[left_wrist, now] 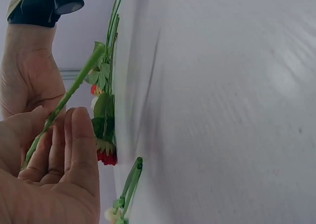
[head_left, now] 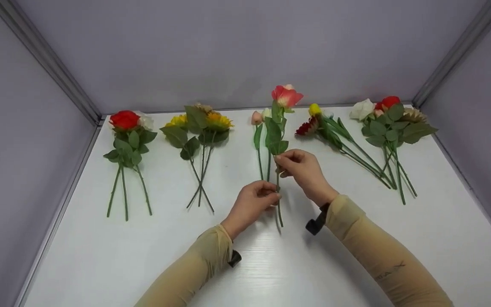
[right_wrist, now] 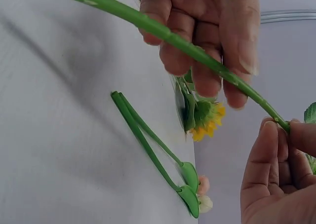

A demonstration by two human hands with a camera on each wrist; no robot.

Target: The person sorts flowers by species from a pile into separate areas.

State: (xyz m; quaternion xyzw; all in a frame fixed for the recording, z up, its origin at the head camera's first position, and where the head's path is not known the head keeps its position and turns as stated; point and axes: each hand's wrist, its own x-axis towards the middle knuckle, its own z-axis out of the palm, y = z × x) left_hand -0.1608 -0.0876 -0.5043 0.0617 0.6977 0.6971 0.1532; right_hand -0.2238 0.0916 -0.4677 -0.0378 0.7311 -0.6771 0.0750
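A pink rose (head_left: 287,97) with a leafy green stem is held up over the table's middle, its bloom pointing toward the back wall. My right hand (head_left: 304,172) pinches its stem just below the leaves, thumb against fingertips, as the right wrist view also shows. Lower on the same stem (right_wrist: 173,40), my left hand (head_left: 252,204) holds it between thumb and fingers. The cut end sticks out below the left hand. Behind the rose, a pink tulip (head_left: 257,118) and a white tulip (right_wrist: 205,204) lie on the table, their stems partly hidden by my hands in the head view.
On the white table (head_left: 113,264), a red rose bunch (head_left: 125,120) lies far left, with sunflowers (head_left: 219,122) beside it. To the right are a dark red flower (head_left: 306,127) with a yellow tulip (head_left: 314,109), then a mixed bunch (head_left: 392,123). Grey walls enclose three sides.
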